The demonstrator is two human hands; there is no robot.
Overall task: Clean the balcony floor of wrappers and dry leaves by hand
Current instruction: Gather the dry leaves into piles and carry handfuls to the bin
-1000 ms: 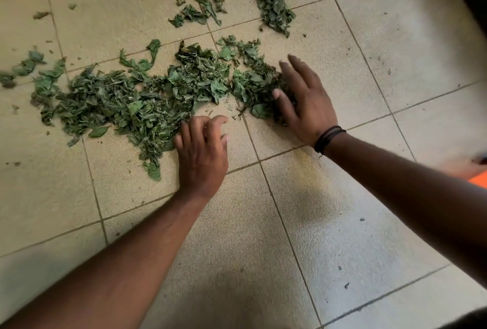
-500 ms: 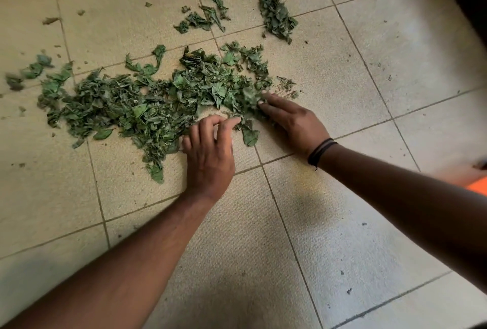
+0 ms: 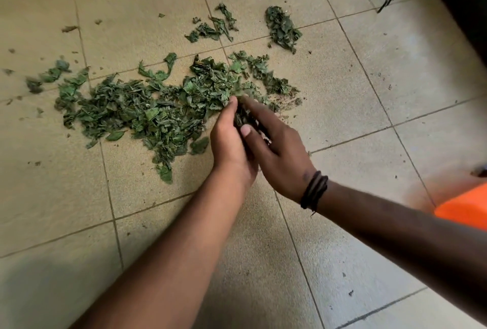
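Cupping leaves (image 3: pixel 245 120) between both hands (image 3: pixel 253 141)

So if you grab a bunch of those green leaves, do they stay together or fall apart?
Probably they fall apart: the leaf pile is loose, torn, curled bits. Crumbs scattered on the floor tiles suggest they are brittle. They look light, so the left hand and right hand cupping a clump together seems wise.
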